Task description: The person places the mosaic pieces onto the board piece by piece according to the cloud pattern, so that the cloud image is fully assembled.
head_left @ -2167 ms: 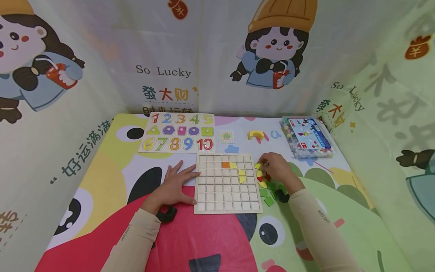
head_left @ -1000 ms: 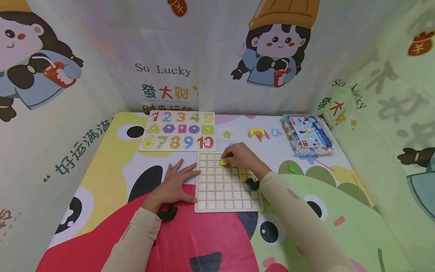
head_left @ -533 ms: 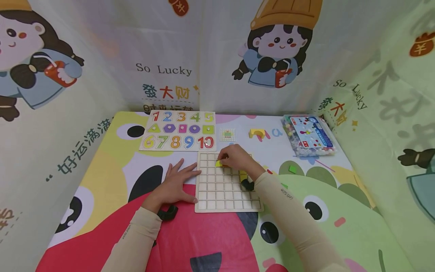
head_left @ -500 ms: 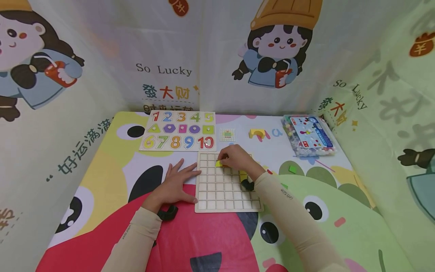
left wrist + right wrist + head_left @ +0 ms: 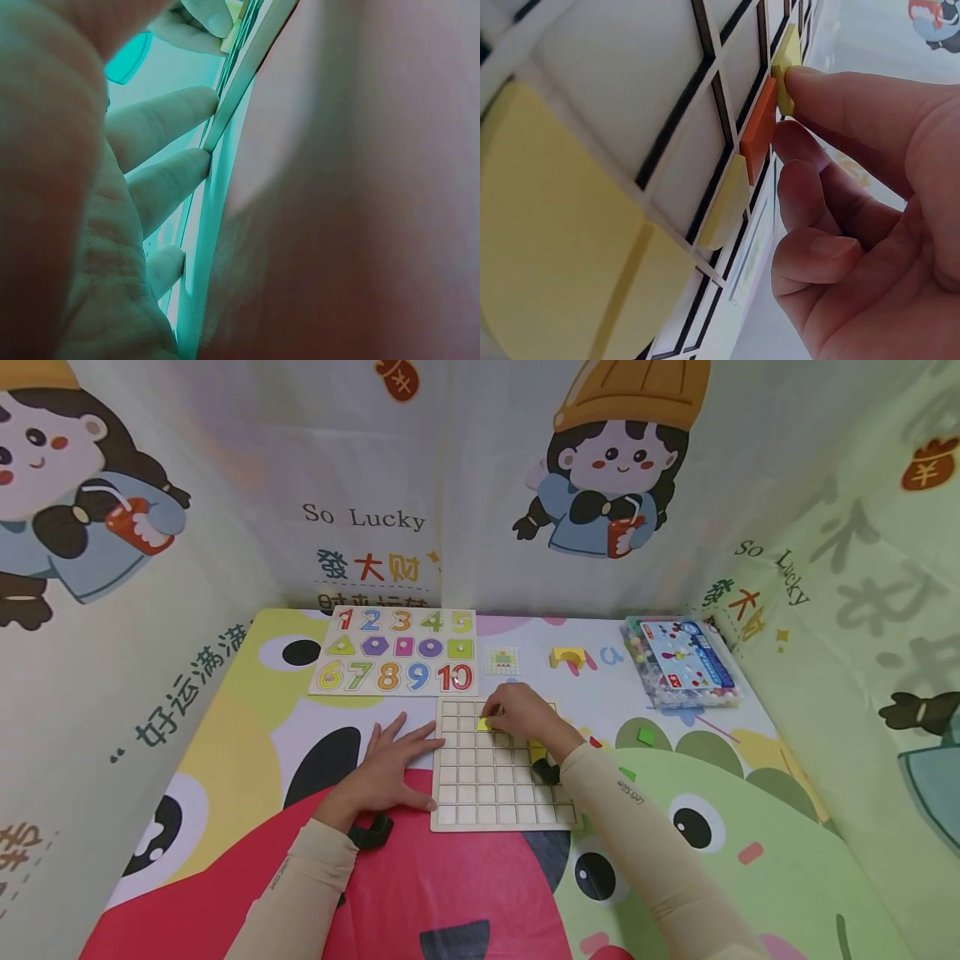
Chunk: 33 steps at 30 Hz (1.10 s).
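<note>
A wooden grid board (image 5: pixel 476 792) lies on the table. My right hand (image 5: pixel 525 710) is over its upper part and pinches a yellow tile (image 5: pixel 786 71) with one curved side, at a cell just left of the orange square tile (image 5: pixel 759 127). Beyond the orange one sits another yellow tile (image 5: pixel 726 202); two large yellow tiles (image 5: pixel 547 225) fill the near part of the right wrist view. My left hand (image 5: pixel 381 774) rests at the board's left edge, fingers spread and fingertips against the rim, as the left wrist view also shows.
Behind the board lie a number puzzle (image 5: pixel 393 650), a small pattern card (image 5: pixel 502 661) and a yellow arch block (image 5: pixel 567 657). A clear box of beads (image 5: pixel 681 662) stands back right. A green tile (image 5: pixel 646 736) lies right of my forearm, which hides most other loose tiles.
My right hand has gone left from the loose tiles beside the board, bringing a yellow tile to the cell by the orange one. Over the last half second it barely moves. The left hand stays put.
</note>
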Each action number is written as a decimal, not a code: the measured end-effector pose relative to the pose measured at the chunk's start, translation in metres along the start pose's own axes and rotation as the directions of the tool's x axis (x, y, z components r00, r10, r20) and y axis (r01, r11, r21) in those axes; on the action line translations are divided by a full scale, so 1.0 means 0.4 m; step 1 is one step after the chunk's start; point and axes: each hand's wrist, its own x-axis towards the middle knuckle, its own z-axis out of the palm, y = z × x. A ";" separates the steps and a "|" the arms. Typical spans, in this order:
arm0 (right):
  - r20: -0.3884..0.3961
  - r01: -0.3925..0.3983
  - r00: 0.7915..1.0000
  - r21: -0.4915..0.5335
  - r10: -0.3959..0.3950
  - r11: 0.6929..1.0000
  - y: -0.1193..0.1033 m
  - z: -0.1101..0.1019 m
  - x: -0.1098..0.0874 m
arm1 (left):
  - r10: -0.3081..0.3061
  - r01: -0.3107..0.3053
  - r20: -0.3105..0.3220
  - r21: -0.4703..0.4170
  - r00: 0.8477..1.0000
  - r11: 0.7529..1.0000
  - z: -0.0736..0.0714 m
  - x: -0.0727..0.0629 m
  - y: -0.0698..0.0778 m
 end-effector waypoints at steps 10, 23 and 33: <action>0.002 -0.015 1.000 -0.019 0.015 1.000 -0.007 -0.009 -0.012 | 0.003 -0.003 0.003 0.000 1.000 1.000 -0.001 0.003 0.005; -0.148 -0.075 0.984 0.152 0.098 0.985 0.039 -0.089 -0.164 | -0.011 0.011 0.006 -0.013 1.000 1.000 -0.008 -0.002 0.008; -0.253 -0.150 0.944 0.251 0.214 0.956 0.127 -0.082 -0.314 | -0.015 0.015 0.012 -0.017 1.000 1.000 -0.009 -0.004 0.014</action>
